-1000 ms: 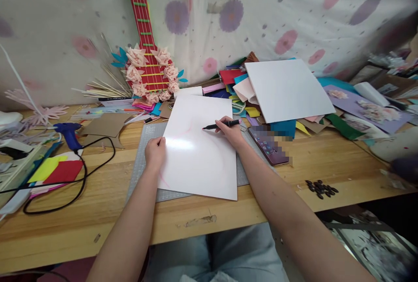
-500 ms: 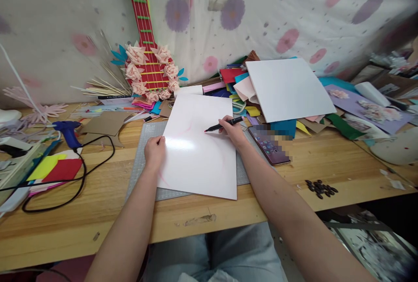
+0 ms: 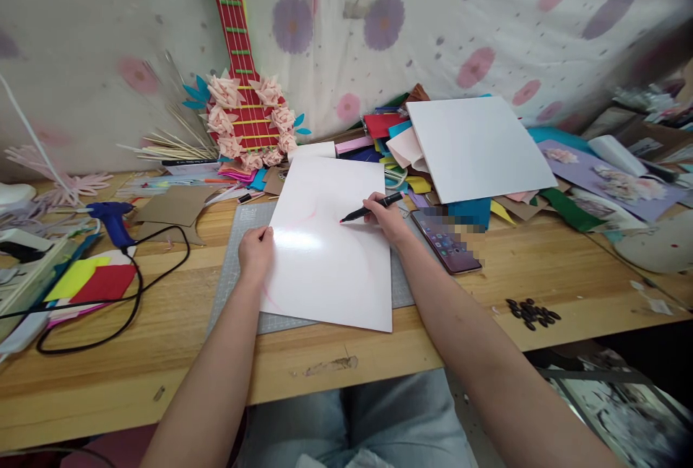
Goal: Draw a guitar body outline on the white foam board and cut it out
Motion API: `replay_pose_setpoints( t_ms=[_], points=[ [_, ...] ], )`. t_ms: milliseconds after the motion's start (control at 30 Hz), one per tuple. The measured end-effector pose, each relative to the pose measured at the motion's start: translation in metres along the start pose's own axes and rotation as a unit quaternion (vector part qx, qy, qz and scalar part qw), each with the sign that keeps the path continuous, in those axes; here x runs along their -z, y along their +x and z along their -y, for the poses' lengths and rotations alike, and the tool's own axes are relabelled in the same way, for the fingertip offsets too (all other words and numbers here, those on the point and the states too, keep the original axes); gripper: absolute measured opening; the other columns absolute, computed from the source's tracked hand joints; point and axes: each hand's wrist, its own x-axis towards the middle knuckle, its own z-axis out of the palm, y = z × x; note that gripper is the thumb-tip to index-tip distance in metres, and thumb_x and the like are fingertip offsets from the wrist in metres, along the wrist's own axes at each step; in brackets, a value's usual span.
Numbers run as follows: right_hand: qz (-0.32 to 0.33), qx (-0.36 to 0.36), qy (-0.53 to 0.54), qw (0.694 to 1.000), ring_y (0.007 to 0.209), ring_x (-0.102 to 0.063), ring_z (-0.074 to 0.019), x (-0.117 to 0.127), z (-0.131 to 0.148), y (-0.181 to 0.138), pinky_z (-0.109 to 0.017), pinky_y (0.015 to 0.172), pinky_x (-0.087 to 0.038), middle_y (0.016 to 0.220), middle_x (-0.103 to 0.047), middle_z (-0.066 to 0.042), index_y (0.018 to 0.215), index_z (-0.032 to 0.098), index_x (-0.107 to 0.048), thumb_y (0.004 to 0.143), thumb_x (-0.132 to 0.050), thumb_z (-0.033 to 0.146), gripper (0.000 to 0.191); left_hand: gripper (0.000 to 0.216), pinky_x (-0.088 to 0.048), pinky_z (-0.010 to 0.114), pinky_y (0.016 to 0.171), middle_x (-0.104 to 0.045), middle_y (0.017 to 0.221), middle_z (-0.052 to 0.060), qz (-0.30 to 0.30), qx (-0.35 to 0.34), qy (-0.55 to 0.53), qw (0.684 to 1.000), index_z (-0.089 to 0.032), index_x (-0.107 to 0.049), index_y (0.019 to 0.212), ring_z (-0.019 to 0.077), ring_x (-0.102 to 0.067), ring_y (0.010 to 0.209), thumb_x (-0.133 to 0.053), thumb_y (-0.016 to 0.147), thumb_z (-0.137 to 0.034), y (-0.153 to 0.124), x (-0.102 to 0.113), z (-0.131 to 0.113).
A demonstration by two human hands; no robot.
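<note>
A glossy white board lies on the grey cutting mat in front of me, with faint pink curved lines on it. My left hand is closed on the board's left edge, thumb on top and fingers partly hidden. In my right hand is a black marker pen with a pink tip, held slanting to the left. Its tip is at the board's surface, right of the middle; whether it touches I cannot tell. A bright reflection covers part of the board near my left hand.
At the right lie a phone and a pile of dark beads. Behind, another white board rests on coloured sheets. A red paper guitar with pink flowers stands at the back. A blue glue gun and black cable are left.
The marker tip has shifted very slightly down and to the right, along with my right hand. My left hand and the board are practically unmoved.
</note>
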Motion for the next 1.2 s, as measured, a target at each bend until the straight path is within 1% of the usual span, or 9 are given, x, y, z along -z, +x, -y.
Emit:
replay_pose_setpoints(
  t_ms=[100, 200, 300, 533, 633, 767, 867, 1067, 1200],
  points=[
    [-0.002, 0.011, 0.010, 1.000, 0.050, -0.046, -0.0111, 0.000, 0.000, 0.001, -0.026, 0.050, -0.031, 0.051, -0.055, 0.003, 0.063, 0.022, -0.048, 0.072, -0.060, 0.048, 0.030, 0.023, -0.042, 0.033, 0.078, -0.064, 0.075, 0.006, 0.000, -0.001, 0.002, 1.000, -0.020, -0.070, 0.071, 0.0221, -0.056, 0.078, -0.051, 0.075, -0.032, 0.001, 0.000, 0.001],
    [0.007, 0.025, -0.007, 1.000, 0.058, -0.051, -0.0121, -0.003, 0.004, -0.001, -0.027, 0.057, -0.036, 0.058, -0.059, 0.002, 0.067, 0.022, -0.052, 0.072, -0.060, 0.051, 0.031, 0.023, -0.042, 0.033, 0.078, -0.064, 0.077, 0.007, -0.005, -0.005, 0.013, 1.000, -0.020, -0.070, 0.073, 0.0227, -0.057, 0.078, -0.051, 0.075, -0.031, 0.002, -0.001, 0.002],
    [0.014, 0.031, -0.029, 0.999, 0.062, -0.052, -0.0126, -0.005, 0.007, -0.003, -0.027, 0.060, -0.037, 0.060, -0.060, 0.001, 0.067, 0.021, -0.053, 0.072, -0.060, 0.051, 0.031, 0.024, -0.042, 0.034, 0.078, -0.064, 0.078, 0.008, -0.001, -0.007, 0.029, 1.000, -0.019, -0.071, 0.075, 0.0234, -0.057, 0.080, -0.050, 0.076, -0.030, 0.002, -0.001, 0.001],
    [0.019, -0.017, 0.018, 1.000, 0.049, -0.045, -0.0118, 0.003, 0.001, 0.001, -0.027, 0.050, -0.028, 0.048, -0.051, 0.004, 0.060, 0.022, -0.047, 0.072, -0.061, 0.040, 0.026, 0.027, -0.043, 0.035, 0.078, -0.065, 0.083, 0.009, 0.011, -0.003, 0.047, 0.999, -0.017, -0.071, 0.081, 0.0239, -0.058, 0.082, -0.048, 0.078, -0.031, 0.001, 0.001, -0.001],
    [0.017, -0.001, 0.020, 1.000, 0.052, -0.047, -0.0115, 0.002, 0.003, 0.000, -0.027, 0.053, -0.031, 0.051, -0.054, 0.004, 0.062, 0.022, -0.048, 0.074, -0.061, 0.042, 0.026, 0.026, -0.042, 0.034, 0.078, -0.065, 0.083, 0.009, 0.010, 0.001, 0.046, 0.999, -0.018, -0.072, 0.081, 0.0236, -0.058, 0.083, -0.049, 0.078, -0.031, 0.001, 0.001, 0.000],
    [0.025, 0.017, -0.015, 0.999, 0.060, -0.050, -0.0117, -0.002, 0.007, -0.004, -0.027, 0.059, -0.034, 0.059, -0.059, 0.002, 0.067, 0.021, -0.051, 0.074, -0.061, 0.047, 0.028, 0.026, -0.043, 0.033, 0.077, -0.065, 0.081, 0.007, 0.009, 0.001, 0.055, 0.998, -0.019, -0.071, 0.079, 0.0220, -0.057, 0.081, -0.049, 0.078, -0.031, 0.001, 0.001, -0.001],
    [0.032, 0.011, -0.023, 0.999, 0.058, -0.049, -0.0116, -0.002, 0.006, -0.003, -0.026, 0.057, -0.034, 0.059, -0.059, 0.002, 0.067, 0.021, -0.050, 0.073, -0.060, 0.046, 0.027, 0.028, -0.043, 0.031, 0.078, -0.066, 0.084, 0.007, 0.018, 0.003, 0.074, 0.997, -0.018, -0.071, 0.083, 0.0210, -0.057, 0.083, -0.047, 0.079, -0.031, 0.000, 0.002, -0.004],
    [0.009, -0.019, 0.000, 1.000, 0.049, -0.045, -0.0113, 0.005, -0.003, 0.005, -0.026, 0.048, -0.027, 0.049, -0.049, 0.004, 0.061, 0.022, -0.045, 0.071, -0.059, 0.042, 0.026, 0.031, -0.043, 0.031, 0.079, -0.067, 0.089, 0.008, 0.023, 0.004, 0.086, 0.996, -0.016, -0.071, 0.089, 0.0209, -0.058, 0.085, -0.046, 0.080, -0.031, 0.000, 0.003, -0.005],
    [0.024, -0.007, -0.001, 1.000, 0.052, -0.047, -0.0110, 0.002, 0.003, 0.002, -0.026, 0.051, -0.030, 0.053, -0.053, 0.003, 0.063, 0.022, -0.047, 0.071, -0.060, 0.046, 0.028, 0.031, -0.044, 0.031, 0.080, -0.067, 0.089, 0.008, 0.020, 0.009, 0.085, 0.996, -0.015, -0.072, 0.089, 0.0215, -0.058, 0.086, -0.047, 0.080, -0.031, 0.001, 0.002, -0.003]
  ],
)
